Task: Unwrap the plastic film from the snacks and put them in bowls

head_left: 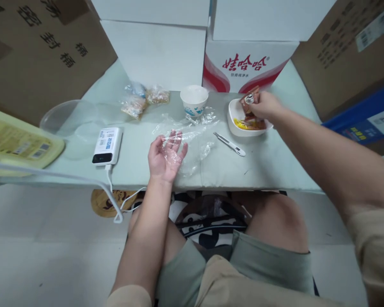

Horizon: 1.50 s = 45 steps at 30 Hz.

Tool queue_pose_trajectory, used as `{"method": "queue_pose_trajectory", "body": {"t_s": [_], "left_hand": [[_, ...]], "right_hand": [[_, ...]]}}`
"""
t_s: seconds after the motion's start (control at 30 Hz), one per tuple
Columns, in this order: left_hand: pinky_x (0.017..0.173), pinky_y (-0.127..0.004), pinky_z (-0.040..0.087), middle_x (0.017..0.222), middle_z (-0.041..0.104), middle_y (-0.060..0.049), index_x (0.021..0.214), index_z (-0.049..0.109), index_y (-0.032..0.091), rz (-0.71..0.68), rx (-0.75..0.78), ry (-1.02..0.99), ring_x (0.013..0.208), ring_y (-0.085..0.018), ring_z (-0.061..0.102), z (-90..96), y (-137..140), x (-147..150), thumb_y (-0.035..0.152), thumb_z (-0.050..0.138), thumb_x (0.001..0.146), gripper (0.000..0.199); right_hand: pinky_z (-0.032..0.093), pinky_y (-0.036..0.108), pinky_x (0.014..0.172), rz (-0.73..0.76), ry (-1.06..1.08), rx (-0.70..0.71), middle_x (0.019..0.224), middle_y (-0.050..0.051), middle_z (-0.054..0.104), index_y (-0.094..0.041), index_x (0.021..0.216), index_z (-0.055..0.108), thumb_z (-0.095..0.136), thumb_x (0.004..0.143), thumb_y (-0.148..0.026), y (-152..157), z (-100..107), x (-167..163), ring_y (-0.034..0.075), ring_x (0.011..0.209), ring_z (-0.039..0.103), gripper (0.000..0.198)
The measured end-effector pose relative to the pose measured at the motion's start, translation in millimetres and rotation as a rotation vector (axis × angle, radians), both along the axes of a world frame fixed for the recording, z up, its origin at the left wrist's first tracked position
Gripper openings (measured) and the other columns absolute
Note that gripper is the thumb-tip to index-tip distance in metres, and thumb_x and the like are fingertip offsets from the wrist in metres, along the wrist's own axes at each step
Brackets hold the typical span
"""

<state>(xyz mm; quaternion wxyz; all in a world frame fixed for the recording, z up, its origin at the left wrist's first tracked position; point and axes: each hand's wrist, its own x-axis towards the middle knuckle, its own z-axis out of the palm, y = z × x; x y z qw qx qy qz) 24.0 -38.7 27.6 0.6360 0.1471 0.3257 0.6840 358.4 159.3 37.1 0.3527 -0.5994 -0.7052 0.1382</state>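
Observation:
My left hand (pixel 165 155) lies palm up near the table's front edge, fingers spread, with a thin clear plastic film (pixel 192 140) over the palm and trailing onto the table. Over a white bowl (pixel 234 120) at the right, my right hand (pixel 265 106) is closed on a brown snack packet (pixel 249 100). Yellow and brown food lies inside the bowl. A small white utility knife (pixel 229 144) lies between the film and the bowl. Behind the film stands a white paper cup (pixel 194 100) with blue print.
A white power bank (pixel 107 146) with a cable lies left of my hand, beside a clear plastic lid (pixel 67 117). Bagged snacks (pixel 140 101) sit at the back. Cardboard and white boxes (pixel 160 51) wall the table. My knees are under its front edge.

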Motion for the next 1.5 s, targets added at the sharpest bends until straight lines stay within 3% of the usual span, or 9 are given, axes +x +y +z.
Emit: {"method": "queue_pose_trajectory", "body": {"t_s": [0.1, 0.33, 0.5, 0.7, 0.83, 0.93, 1.07, 1.33, 1.5], "left_hand": [[0.087, -0.039, 0.064, 0.103, 0.075, -0.004, 0.070, 0.056, 0.022, 0.014, 0.000, -0.038, 0.117, -0.024, 0.069, 1.3, -1.1, -3.0, 0.030, 0.067, 0.083, 0.019], [0.089, -0.040, 0.064, 0.104, 0.074, -0.005, 0.070, 0.055, 0.022, 0.006, -0.004, -0.007, 0.120, -0.025, 0.067, 3.3, -0.3, -1.9, 0.034, 0.065, 0.086, 0.022], [0.090, -0.042, 0.063, 0.104, 0.073, -0.004, 0.070, 0.055, 0.022, 0.002, 0.012, 0.027, 0.121, -0.026, 0.067, 1.6, 0.5, -1.1, 0.036, 0.067, 0.085, 0.023], [0.088, -0.042, 0.064, 0.109, 0.073, -0.005, 0.071, 0.055, 0.022, -0.020, 0.015, 0.020, 0.126, -0.028, 0.064, 5.7, -0.4, -1.8, 0.036, 0.067, 0.085, 0.023], [0.080, -0.040, 0.066, 0.116, 0.071, -0.007, 0.072, 0.055, 0.022, -0.086, 0.023, 0.028, 0.131, -0.031, 0.060, 13.4, -6.3, -0.5, 0.039, 0.064, 0.087, 0.024], [0.073, -0.042, 0.066, 0.122, 0.068, -0.009, 0.074, 0.056, 0.022, -0.107, 0.036, 0.059, 0.134, -0.035, 0.057, 18.0, -13.2, 1.4, 0.044, 0.064, 0.086, 0.026], [0.065, -0.038, 0.065, 0.127, 0.066, -0.009, 0.074, 0.054, 0.022, -0.110, 0.039, 0.084, 0.134, -0.036, 0.056, 19.0, -18.2, 1.8, 0.045, 0.062, 0.088, 0.028], [0.061, -0.026, 0.060, 0.093, 0.072, -0.004, 0.084, 0.056, 0.019, -0.252, -0.169, 0.502, 0.080, -0.018, 0.074, -3.8, -10.7, -1.2, 0.038, 0.083, 0.073, 0.034], [0.037, -0.016, 0.035, 0.067, 0.066, 0.004, 0.086, 0.051, 0.021, -0.224, -0.139, 0.755, 0.040, -0.008, 0.055, -17.0, -7.3, 9.2, 0.052, 0.078, 0.077, 0.042]], "right_hand": [[0.048, 0.030, 0.077, -0.183, -0.185, -0.191, 0.095, 0.011, 0.074, -0.019, 0.051, 0.041, 0.066, 0.081, -0.030, 16.0, 8.0, 25.6, 0.021, 0.106, 0.070, 0.041], [0.047, 0.032, 0.080, -0.293, -0.197, -0.136, 0.103, 0.015, 0.074, -0.025, 0.053, 0.029, 0.076, 0.073, -0.030, 21.7, 18.5, 33.4, 0.023, 0.115, 0.067, 0.051], [0.046, 0.035, 0.087, -0.171, -0.155, -0.019, 0.107, 0.012, 0.073, -0.023, 0.056, 0.030, 0.077, 0.075, -0.036, 21.8, 2.6, 21.3, 0.018, 0.114, 0.065, 0.052], [0.039, 0.046, 0.101, -0.120, -0.199, 0.018, 0.123, 0.018, 0.066, -0.016, 0.050, 0.048, 0.066, 0.081, -0.047, 11.1, 8.1, 7.2, 0.030, 0.137, 0.046, 0.048], [0.041, 0.049, 0.106, -0.056, -0.049, 0.130, 0.122, 0.015, 0.067, -0.015, 0.073, 0.065, 0.068, 0.088, -0.040, -32.6, 19.8, -18.7, 0.027, 0.133, 0.051, 0.029], [0.051, 0.050, 0.099, 0.093, 0.283, -0.058, 0.107, 0.007, 0.073, -0.023, 0.111, 0.066, 0.062, 0.093, -0.049, -89.9, 5.8, -45.9, 0.024, 0.107, 0.069, 0.032], [0.061, 0.047, 0.082, 0.310, 0.727, -0.387, 0.095, 0.005, 0.076, -0.029, 0.130, 0.051, 0.055, 0.089, -0.070, -167.9, -27.9, -74.5, 0.026, 0.092, 0.075, 0.058], [0.058, 0.033, 0.076, -0.027, 0.996, -0.211, 0.062, -0.006, 0.066, -0.025, 0.107, 0.056, 0.072, 0.078, -0.058, -201.6, -47.0, -61.8, 0.018, 0.071, 0.073, 0.046], [0.052, 0.028, 0.054, -0.125, 1.037, -0.504, 0.078, -0.001, 0.074, -0.029, 0.119, 0.049, 0.060, 0.080, -0.073, -205.4, -54.5, -58.0, 0.017, 0.057, 0.069, 0.059]]}}
